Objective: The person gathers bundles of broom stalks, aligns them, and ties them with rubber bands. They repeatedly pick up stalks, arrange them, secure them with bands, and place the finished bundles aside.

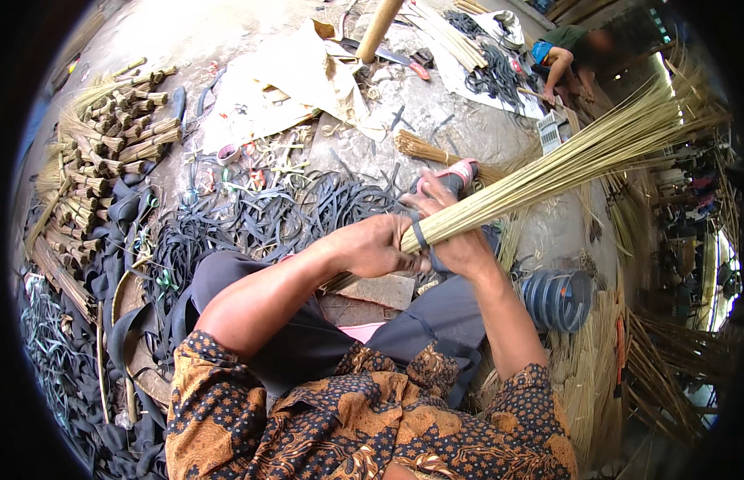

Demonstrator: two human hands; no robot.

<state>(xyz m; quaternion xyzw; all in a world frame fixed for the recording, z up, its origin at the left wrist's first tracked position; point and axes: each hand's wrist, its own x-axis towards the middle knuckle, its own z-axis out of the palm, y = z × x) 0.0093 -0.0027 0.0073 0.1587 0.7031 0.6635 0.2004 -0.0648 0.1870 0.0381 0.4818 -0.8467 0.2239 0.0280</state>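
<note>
Pale stalk bundle [548, 180], one: crossing both hands near centre, its brushy end pointing toward two o'clock. Left hand [380, 244]: fingers clenching the bundle near its butt. Right hand [461, 250]: passing beneath, fingers extending beyond; cannot tell whether they are gripping. Done, by judgement: one dark band [418, 232] is encircling the stalks. Outstanding, by judgement: its fastening, no finished knot showing. Dark strips [264, 220]: lying toward ten o'clock. Second bundle [424, 150]: resting toward one. Ribbed bluish container [560, 300]: lying toward four.
</note>
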